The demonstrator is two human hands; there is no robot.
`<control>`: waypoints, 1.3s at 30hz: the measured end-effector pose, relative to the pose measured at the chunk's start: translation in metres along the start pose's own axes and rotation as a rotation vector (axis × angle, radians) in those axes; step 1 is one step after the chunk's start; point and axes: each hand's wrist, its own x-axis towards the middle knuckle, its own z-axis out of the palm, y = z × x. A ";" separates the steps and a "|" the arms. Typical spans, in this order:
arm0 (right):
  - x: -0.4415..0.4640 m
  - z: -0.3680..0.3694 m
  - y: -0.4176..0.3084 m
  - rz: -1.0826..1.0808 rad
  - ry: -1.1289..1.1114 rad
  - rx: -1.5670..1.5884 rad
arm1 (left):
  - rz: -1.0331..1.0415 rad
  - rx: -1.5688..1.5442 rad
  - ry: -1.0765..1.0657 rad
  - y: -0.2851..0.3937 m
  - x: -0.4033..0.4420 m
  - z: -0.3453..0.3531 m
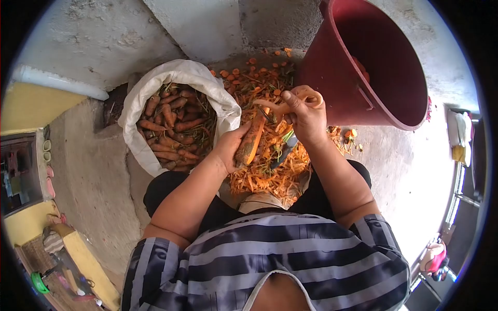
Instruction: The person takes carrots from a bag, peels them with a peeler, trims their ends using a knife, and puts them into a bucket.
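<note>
My left hand (230,147) is closed around a carrot (251,140), held slantwise; part of its skin is peeled to bright orange and part is still dark with soil. Closed in my right hand (307,116) is a peeler (280,108) with a pale orange handle, looped at one end. Its other end reaches left to the carrot's upper tip; whether it touches is hard to tell. Below both hands spreads a heap of carrot peelings (275,179). A dark, blue-grey object (284,153) lies on the heap, its kind unclear.
To the left stands a white sack (136,111) with its rim rolled down, full of unpeeled carrots (176,116). A large dark red bucket (332,78) leans at the upper right, with something reddish inside. Behind them rises a rough grey wall (207,26). Cut carrot pieces (252,61) lie near it.
</note>
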 end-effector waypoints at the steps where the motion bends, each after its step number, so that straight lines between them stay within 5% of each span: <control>1: 0.000 0.000 -0.003 0.003 0.026 -0.025 | -0.001 0.010 0.006 0.000 0.000 0.000; 3: 0.005 -0.004 -0.011 -0.118 0.105 -0.199 | -0.006 -0.008 -0.047 0.002 0.000 0.000; 8: -0.015 0.005 -0.009 0.262 -0.047 0.093 | 0.050 0.067 -0.061 -0.001 -0.002 0.005; 9: -0.018 0.005 -0.006 0.272 -0.218 0.030 | 0.047 0.041 -0.054 -0.002 0.000 0.009; 13: -0.028 0.010 -0.001 0.382 -0.327 0.215 | 0.053 0.103 -0.001 -0.006 0.001 0.016; 14: -0.030 0.013 0.008 0.272 -0.326 0.021 | 0.060 0.070 -0.002 -0.005 0.002 0.017; 24: -0.009 -0.005 0.031 0.510 -0.215 0.193 | 0.066 0.138 0.010 0.001 -0.002 0.032; 25: -0.004 -0.003 0.030 0.432 0.004 0.232 | 0.010 0.146 -0.031 -0.001 0.001 0.024; 28: 0.041 -0.054 0.013 0.280 0.295 -0.312 | -0.081 0.147 -0.091 -0.009 0.001 0.012; 30: 0.062 -0.078 0.002 0.131 0.629 -0.212 | -0.087 0.174 -0.112 -0.004 -0.003 0.007; 33: 0.049 -0.064 0.004 0.032 0.580 -0.134 | -0.045 0.086 -0.074 0.002 -0.003 0.004; 39: -0.019 0.003 0.023 0.343 -0.262 0.101 | 0.074 0.085 0.083 -0.004 0.001 0.012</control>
